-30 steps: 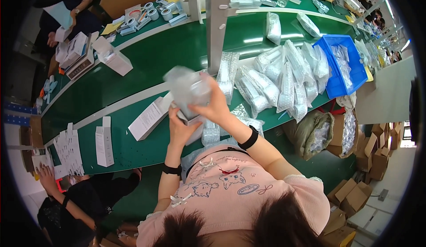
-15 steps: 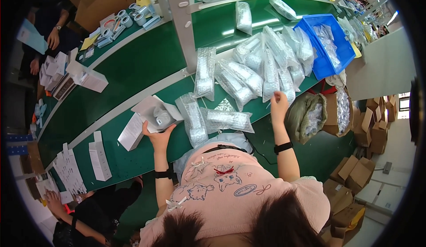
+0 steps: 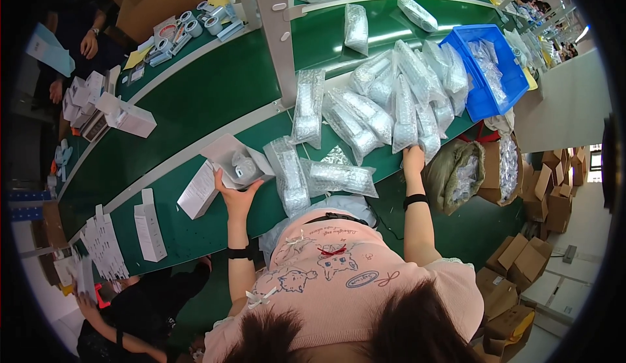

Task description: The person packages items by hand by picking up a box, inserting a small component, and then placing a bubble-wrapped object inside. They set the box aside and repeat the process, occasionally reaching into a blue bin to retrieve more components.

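Our open white box (image 3: 238,161) with a bubble-wrapped item inside sits on the green worktop (image 3: 195,118), our left hand (image 3: 238,197) cupping its near edge, fingers spread, while our right hand (image 3: 412,158) closes on a bubble-wrap pouch (image 3: 427,143), which could drag neighbouring pouches off the edge.
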Motion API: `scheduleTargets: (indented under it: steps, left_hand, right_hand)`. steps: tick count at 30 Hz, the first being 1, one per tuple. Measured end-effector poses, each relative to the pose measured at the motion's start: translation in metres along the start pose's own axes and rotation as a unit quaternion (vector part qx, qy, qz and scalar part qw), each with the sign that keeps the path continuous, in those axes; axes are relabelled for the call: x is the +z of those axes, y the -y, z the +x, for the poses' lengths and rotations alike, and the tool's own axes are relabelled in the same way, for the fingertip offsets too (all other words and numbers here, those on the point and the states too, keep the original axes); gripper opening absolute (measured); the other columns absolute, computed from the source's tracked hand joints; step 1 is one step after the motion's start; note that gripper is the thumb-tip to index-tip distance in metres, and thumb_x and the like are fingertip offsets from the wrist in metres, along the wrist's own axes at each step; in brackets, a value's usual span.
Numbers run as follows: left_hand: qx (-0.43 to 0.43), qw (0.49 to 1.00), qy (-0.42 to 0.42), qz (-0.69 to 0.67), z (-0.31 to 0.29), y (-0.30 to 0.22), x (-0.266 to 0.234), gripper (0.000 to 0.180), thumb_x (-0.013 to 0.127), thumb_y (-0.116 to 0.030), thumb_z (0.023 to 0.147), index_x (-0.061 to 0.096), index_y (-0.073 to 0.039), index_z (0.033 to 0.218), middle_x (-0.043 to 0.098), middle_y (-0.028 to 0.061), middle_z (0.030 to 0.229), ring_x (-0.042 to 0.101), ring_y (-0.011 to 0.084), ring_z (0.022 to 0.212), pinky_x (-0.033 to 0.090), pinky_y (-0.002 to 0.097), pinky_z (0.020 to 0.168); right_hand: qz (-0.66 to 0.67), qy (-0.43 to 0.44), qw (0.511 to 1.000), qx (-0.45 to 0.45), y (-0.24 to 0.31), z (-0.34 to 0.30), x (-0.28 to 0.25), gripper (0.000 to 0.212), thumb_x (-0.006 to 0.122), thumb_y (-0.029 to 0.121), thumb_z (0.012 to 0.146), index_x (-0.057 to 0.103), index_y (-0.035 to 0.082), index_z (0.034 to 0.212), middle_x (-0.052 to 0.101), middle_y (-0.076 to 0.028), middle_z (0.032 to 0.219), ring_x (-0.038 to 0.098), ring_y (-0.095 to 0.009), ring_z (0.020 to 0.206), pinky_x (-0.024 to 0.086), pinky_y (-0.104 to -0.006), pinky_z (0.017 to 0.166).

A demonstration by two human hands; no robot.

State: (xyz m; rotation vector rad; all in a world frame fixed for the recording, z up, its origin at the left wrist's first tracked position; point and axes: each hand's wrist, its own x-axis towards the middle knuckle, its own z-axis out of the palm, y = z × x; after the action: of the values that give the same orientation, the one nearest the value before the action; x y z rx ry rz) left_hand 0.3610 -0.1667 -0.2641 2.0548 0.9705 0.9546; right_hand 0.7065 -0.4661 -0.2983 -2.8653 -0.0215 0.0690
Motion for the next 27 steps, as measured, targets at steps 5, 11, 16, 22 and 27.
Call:
scheduleTargets:
  steps: [5, 11, 16, 22, 27]
  left_hand:
    - [-0.004, 1.000, -0.002, 0.013, 0.005, -0.008, -0.003, 0.103, 0.083, -0.019, 0.051, 0.012, -0.008, 0.125, 0.023, 0.0207, 0.127, 0.033, 0.0317, 0.115, 0.029, 0.0397, 0.096]
    - [-0.019, 1.000, 0.002, -0.003, 0.006, -0.004, -0.003, 0.103, 0.083, -0.018, 0.051, 0.013, -0.008, 0.125, 0.022, 0.0209, 0.128, 0.031, 0.0320, 0.117, 0.028, 0.0398, 0.097]
    - [-0.003, 1.000, 0.004, 0.021, 0.008, -0.008, -0.004, 0.102, 0.083, -0.019, 0.051, 0.014, -0.008, 0.125, 0.021, 0.0211, 0.129, 0.029, 0.0330, 0.118, 0.027, 0.0403, 0.098]
    - [0.017, 0.999, -0.003, 0.027, 0.008, -0.011, -0.004, 0.102, 0.082, -0.021, 0.051, 0.014, -0.008, 0.125, 0.021, 0.0210, 0.129, 0.028, 0.0338, 0.119, 0.026, 0.0409, 0.098]
    - [0.024, 0.999, 0.002, 0.023, 0.010, -0.012, -0.004, 0.101, 0.082, -0.021, 0.052, 0.014, -0.007, 0.125, 0.022, 0.0203, 0.129, 0.028, 0.0336, 0.119, 0.025, 0.0412, 0.098]
  right_hand:
    - [0.067, -0.025, 0.997, 0.010, -0.014, -0.008, 0.001, 0.031, 0.060, 0.025, 0.071, 0.057, -0.003, 0.085, 0.057, -0.021, 0.077, 0.056, -0.036, 0.077, 0.044, -0.0422, 0.071]
    - [0.043, -0.224, 0.974, 0.017, -0.031, -0.019, 0.021, 0.040, 0.061, 0.023, 0.071, 0.054, 0.001, 0.103, 0.056, -0.016, 0.091, 0.050, -0.034, 0.088, 0.042, -0.0405, 0.077]
    - [0.047, -0.280, 0.955, 0.085, -0.013, -0.007, 0.027, 0.033, 0.060, 0.020, 0.071, 0.055, 0.002, 0.098, 0.054, -0.014, 0.099, 0.046, -0.035, 0.096, 0.041, -0.0417, 0.076]
    - [0.040, -0.148, 0.984, 0.085, -0.007, 0.001, 0.018, 0.018, 0.054, 0.015, 0.073, 0.054, 0.001, 0.085, 0.054, -0.017, 0.093, 0.050, -0.035, 0.089, 0.041, -0.0418, 0.074]
    - [0.112, -0.118, 0.981, 0.103, -0.015, 0.007, 0.018, 0.016, 0.055, 0.012, 0.073, 0.053, 0.000, 0.084, 0.055, -0.019, 0.085, 0.052, -0.034, 0.083, 0.041, -0.0399, 0.072]
